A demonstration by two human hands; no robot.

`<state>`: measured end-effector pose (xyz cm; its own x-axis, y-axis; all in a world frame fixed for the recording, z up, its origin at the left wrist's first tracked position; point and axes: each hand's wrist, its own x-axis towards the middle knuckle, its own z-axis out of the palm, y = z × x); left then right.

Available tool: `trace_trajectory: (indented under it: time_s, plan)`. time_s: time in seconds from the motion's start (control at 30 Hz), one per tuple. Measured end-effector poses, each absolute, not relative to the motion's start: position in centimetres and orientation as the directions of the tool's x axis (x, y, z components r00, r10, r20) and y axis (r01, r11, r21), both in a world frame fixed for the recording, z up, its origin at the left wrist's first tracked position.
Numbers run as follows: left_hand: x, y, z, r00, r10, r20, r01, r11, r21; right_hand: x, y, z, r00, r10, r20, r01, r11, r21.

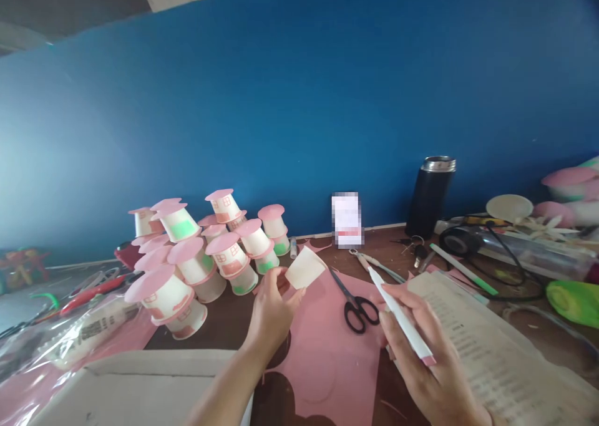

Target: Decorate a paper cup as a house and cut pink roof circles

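Note:
My left hand (274, 310) is closed around a small white paper cup (306, 268), tilted, its visible side plain. In my right hand (421, 345) a white marker with a pink end (405, 320) is gripped, its narrow tip pointing up and left, apart from the cup. Between the hands, black-handled scissors (355, 307) lie on a sheet of pink paper (334, 363) with curved cut edges. To the left stand several stacked paper cups (227, 257) with pink paper tops, some bearing drawn pink windows and green patches.
A black bottle (428, 198) without a lid stands against the blue wall (299, 101). On the right lie a printed booklet (496, 351), a green-ended marker (463, 269) and cables. A grey-white box (140, 388) is at the front left, beside clear plastic wrapping (88, 338).

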<state>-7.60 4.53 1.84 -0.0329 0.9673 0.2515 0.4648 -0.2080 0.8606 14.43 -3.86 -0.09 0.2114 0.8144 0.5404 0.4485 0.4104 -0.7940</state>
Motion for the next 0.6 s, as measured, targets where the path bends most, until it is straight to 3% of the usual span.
trace_trajectory:
  time_s: [0.17,0.6]
  plan:
    - [-7.5,6.1,0.5,0.002,0.933,0.359,0.608,-0.286,0.74,14.7,-3.6,-0.4,0.191,0.788,0.586,0.505,0.433,-0.747]
    - [-3.6,9.7,0.2,0.071,0.902,0.426,0.818,-0.297,0.493,14.8,-3.3,-1.2,0.107,0.762,0.639,0.562,0.483,-0.671]
